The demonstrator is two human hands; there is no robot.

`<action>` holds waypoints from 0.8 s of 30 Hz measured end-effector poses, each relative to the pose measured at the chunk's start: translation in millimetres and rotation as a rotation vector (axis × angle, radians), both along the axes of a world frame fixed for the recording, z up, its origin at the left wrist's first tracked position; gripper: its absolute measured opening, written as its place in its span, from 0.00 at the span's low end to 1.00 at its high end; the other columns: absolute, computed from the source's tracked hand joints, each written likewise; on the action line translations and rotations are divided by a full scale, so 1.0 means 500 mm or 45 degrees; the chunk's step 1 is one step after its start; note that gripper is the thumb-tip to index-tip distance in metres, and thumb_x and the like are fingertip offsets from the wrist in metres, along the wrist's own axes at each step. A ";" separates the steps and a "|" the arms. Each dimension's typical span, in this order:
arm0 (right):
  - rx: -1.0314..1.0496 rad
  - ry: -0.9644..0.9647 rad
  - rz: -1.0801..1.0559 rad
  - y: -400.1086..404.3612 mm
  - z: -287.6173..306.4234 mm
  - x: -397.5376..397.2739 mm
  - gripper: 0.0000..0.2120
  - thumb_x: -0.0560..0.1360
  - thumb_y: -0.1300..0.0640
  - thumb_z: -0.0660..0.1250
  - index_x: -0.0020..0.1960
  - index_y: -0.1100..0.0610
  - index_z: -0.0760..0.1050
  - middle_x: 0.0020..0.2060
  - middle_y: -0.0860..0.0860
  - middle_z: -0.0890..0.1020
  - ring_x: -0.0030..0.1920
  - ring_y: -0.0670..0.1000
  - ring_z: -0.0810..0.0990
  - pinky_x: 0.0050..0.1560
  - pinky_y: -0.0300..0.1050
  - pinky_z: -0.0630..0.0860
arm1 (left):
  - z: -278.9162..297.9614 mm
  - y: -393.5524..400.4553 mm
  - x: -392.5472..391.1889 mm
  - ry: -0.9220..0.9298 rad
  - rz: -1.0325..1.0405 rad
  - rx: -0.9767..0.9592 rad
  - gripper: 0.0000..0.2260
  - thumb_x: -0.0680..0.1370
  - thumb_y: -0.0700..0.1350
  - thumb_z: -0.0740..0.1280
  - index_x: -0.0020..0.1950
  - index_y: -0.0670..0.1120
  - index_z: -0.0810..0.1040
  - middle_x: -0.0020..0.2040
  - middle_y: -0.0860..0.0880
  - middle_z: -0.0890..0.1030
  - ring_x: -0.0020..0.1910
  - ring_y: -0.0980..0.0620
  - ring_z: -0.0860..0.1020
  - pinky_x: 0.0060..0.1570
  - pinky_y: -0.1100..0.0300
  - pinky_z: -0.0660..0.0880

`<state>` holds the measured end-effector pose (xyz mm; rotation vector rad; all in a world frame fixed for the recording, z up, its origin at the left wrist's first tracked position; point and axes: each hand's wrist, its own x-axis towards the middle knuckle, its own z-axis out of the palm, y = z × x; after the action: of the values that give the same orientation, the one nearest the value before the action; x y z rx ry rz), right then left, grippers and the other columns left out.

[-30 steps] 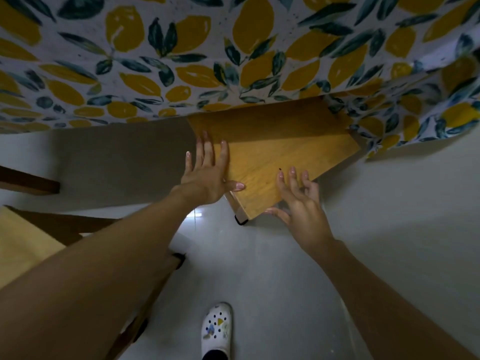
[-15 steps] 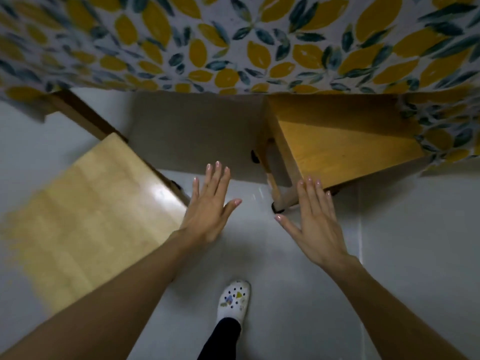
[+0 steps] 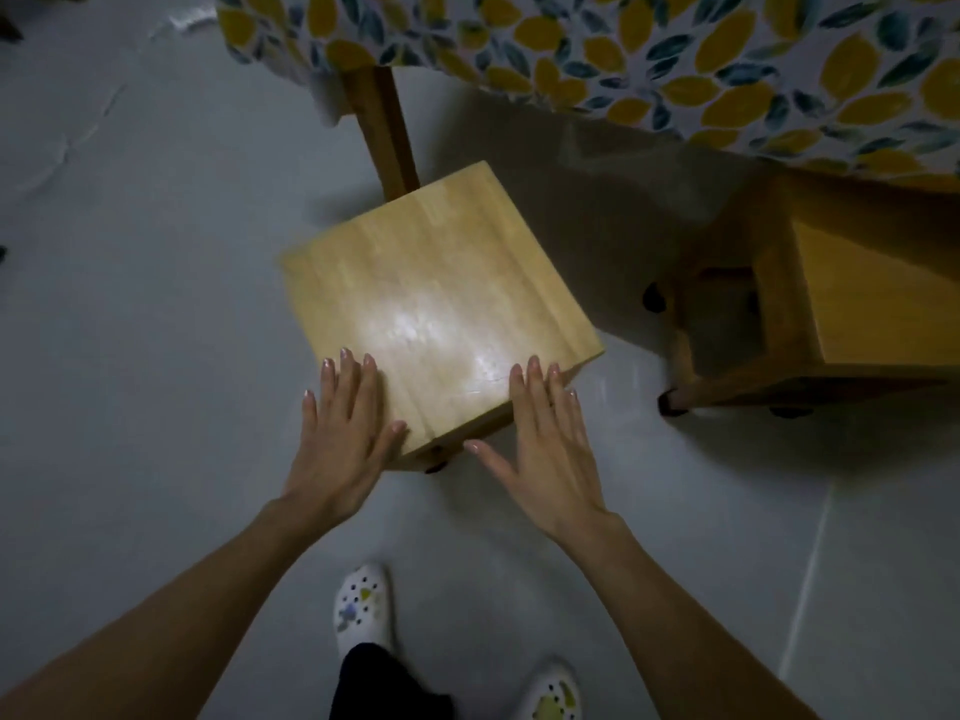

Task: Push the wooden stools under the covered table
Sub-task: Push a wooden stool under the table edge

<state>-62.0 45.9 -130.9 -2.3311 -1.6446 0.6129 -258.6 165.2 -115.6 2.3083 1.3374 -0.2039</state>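
On the grey floor (image 3: 130,356), just short of the table's cloth (image 3: 675,59), a pale stool (image 3: 436,298) stands fully in the open, its far corner close to the table leg (image 3: 382,132). The left hand (image 3: 343,433) and right hand (image 3: 545,439) lie flat and spread on the near edge of its seat, fingers extended, gripping nothing. A second stool (image 3: 857,304) at right sits partly under the cloth already. The risk, as I judge it, is the leg: a straight shove could drive the pale stool's corner into it and jam or twist it. Flat palms may also slide on the glossy seat.
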 end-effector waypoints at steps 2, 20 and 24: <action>0.003 -0.016 -0.004 0.026 -0.008 -0.042 0.44 0.74 0.30 0.46 0.79 0.57 0.41 0.78 0.56 0.41 0.77 0.57 0.37 0.77 0.54 0.42 | -0.012 0.023 -0.039 0.056 -0.044 -0.037 0.36 0.75 0.68 0.44 0.77 0.52 0.37 0.76 0.49 0.30 0.74 0.47 0.30 0.73 0.44 0.37; -0.231 -0.222 -0.237 0.150 -0.055 -0.093 0.48 0.73 0.29 0.48 0.75 0.68 0.56 0.73 0.73 0.53 0.74 0.73 0.51 0.71 0.65 0.51 | -0.054 0.164 -0.070 0.095 -0.506 -0.106 0.39 0.71 0.73 0.40 0.75 0.55 0.30 0.74 0.46 0.25 0.73 0.41 0.28 0.71 0.50 0.38; -0.251 -0.185 -0.283 0.221 -0.053 -0.032 0.49 0.72 0.27 0.43 0.74 0.68 0.57 0.72 0.73 0.55 0.72 0.72 0.50 0.68 0.67 0.52 | -0.060 0.228 -0.007 0.085 -0.523 -0.095 0.40 0.70 0.73 0.39 0.74 0.55 0.29 0.73 0.47 0.24 0.73 0.40 0.29 0.70 0.49 0.39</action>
<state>-78.0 156.5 -157.4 -2.7110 -1.4072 0.5947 -262.0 279.1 -145.5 2.5062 0.8534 -0.4562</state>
